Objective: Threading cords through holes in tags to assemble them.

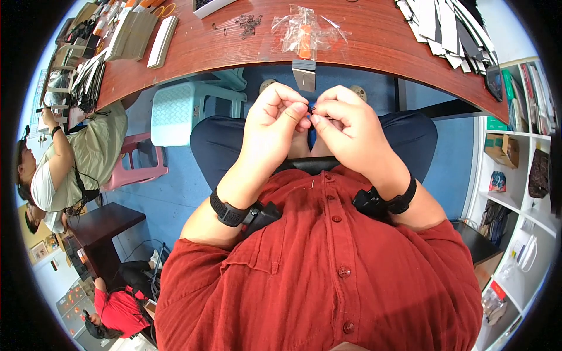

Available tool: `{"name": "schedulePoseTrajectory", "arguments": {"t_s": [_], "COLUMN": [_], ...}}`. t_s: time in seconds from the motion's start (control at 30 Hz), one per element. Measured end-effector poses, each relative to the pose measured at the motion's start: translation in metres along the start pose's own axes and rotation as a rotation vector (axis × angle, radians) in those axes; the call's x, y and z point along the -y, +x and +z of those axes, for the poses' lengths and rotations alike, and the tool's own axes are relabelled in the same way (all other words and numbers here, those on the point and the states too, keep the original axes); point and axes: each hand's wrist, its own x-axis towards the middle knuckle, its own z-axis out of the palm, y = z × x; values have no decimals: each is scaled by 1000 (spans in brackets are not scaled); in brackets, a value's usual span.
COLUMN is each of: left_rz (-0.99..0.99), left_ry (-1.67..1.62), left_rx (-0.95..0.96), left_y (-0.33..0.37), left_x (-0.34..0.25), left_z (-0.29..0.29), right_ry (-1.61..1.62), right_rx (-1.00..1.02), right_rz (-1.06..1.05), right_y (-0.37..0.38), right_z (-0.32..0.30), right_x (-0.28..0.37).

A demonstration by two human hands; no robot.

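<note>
My left hand (272, 120) and my right hand (350, 123) meet over my lap, just short of the table edge. Both are closed in a pinch, thumbs against fingers. Between the fingertips sits a small black piece (311, 109); most of it is covered, so its kind cannot be made out. Beyond my hands, an orange-handled tool (305, 42) lies under clear tape on the table, its flat metal end (304, 77) jutting over the edge. A loose pile of tiny black pieces (249, 24) rests on the tabletop to its left.
The reddish wooden table (374, 44) carries stacked pale cards (132, 35) at left and black and white strips (445, 26) at right. A light-blue stool (175, 114) and a pink stool (140, 161) stand leftward. White shelves (527, 213) line the right. Other people sit at left.
</note>
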Motion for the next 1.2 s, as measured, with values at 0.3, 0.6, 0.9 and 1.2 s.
{"name": "schedulePoseTrajectory", "arguments": {"t_s": [0.3,0.6,0.9,1.2], "left_rz": [326,110,521,617], "left_ry": [775,402,974,964], "left_rx": [-13,41,-78,-75], "left_y": [2,-1,-1,1], "left_x": [-4,2,-5,-2], "left_z": [-1,-3,-3,-2], "right_ry": [1023,1130,1064,1334], "right_rx": [182,105,82,31], "right_rz": [620,609,548,746], "right_y": [4,2,1,1], "right_z": [-2,3,13,15], "right_x": [-9,-19,-18,-20]}}
